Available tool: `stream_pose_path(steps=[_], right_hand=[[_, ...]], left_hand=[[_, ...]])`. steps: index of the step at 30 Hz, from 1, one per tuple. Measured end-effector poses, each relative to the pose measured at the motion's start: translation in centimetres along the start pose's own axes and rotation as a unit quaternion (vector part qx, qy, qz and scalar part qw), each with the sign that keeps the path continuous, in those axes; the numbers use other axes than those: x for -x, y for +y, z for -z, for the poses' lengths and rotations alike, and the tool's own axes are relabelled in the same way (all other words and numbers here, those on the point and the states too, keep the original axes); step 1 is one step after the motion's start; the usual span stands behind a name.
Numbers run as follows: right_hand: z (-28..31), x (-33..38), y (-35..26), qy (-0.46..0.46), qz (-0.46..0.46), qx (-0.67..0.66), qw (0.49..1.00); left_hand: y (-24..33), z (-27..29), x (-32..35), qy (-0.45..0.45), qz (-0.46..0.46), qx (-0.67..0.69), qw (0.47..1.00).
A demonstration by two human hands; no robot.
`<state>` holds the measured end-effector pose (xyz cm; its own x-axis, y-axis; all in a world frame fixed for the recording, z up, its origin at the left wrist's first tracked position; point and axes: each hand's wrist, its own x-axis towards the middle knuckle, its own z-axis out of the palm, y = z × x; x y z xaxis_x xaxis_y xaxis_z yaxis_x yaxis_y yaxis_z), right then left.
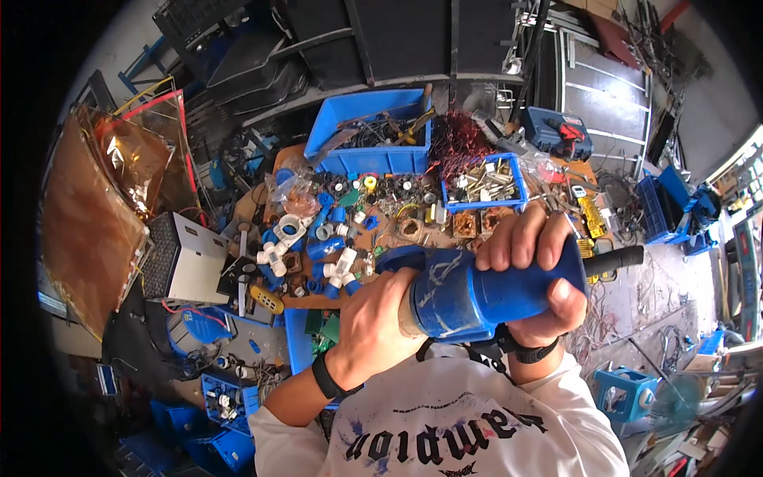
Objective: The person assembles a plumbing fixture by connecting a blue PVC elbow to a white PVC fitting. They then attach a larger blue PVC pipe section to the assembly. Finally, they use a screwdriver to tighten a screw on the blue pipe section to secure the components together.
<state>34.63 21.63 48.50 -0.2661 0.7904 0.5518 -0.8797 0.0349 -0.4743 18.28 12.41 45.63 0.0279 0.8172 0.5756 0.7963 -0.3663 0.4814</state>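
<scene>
Workshop surface [310, 302] lay littered — left hand [377, 322] and right hand [528, 238] clamped their grip around a blue tubular part [513, 290].

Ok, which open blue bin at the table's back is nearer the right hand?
The smaller bin of metal-looking pieces; the larger bin stands farther left.

A blue, roughly cylindrical plastic fitting [501, 294] is held in the air toward 4 o'clock from the middle of the view, gripped at both ends. It lies nearly level, its long axis running from about 8 o'clock to 2 o'clock. A thicker collar [445, 296], scuffed with pale streaks, sits at the 8 o'clock end; the smoother barrel widens to a flared rim [574, 261] at the other. A rounded blue lobe [396, 257] shows toward 10 o'clock.
</scene>
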Motion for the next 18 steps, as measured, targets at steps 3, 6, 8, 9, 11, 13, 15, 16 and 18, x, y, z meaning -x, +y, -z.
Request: stream_pose_path(steps=[3,6,8,9,11,13,15,16,18], right_hand=[[-0.1,0.3,0.2,-0.016,0.035,-0.003,0.999],[-0.6,0.2,0.5,-0.008,0.056,0.020,0.998],[0.4,0.4,0.7,-0.038,0.062,-0.027,0.997],[0.3,0.4,0.8,-0.037,0.063,-0.014,0.997],[0.1,0.4,1.1,-0.036,0.067,0.014,0.997],[0.4,0.3,1.5,-0.072,0.075,0.002,0.995],[0.5,0.3,1.3,-0.111,0.084,0.012,0.990],[0.5,0.6,0.9,-0.125,0.078,0.014,0.989],[0.7,1.0,0.5,-0.163,0.081,0.008,0.983]], left_hand=[[-0.4,0.2,-0.3,0.033,-0.052,-0.039,0.997],[-0.5,0.3,-0.6,0.044,-0.071,-0.069,0.994],[-0.6,0.3,-0.4,0.045,-0.075,-0.077,0.993],[-0.6,0.4,-0.4,0.041,-0.072,-0.078,0.994],[-0.7,0.6,-0.2,0.032,-0.068,-0.079,0.994],[-0.9,0.7,-0.1,0.045,-0.078,-0.089,0.992],[-1.1,0.8,0.0,0.053,-0.091,-0.098,0.990],[-1.2,0.8,0.0,0.054,-0.098,-0.103,0.988],[-1.5,0.8,0.0,0.063,-0.113,-0.102,0.986]])
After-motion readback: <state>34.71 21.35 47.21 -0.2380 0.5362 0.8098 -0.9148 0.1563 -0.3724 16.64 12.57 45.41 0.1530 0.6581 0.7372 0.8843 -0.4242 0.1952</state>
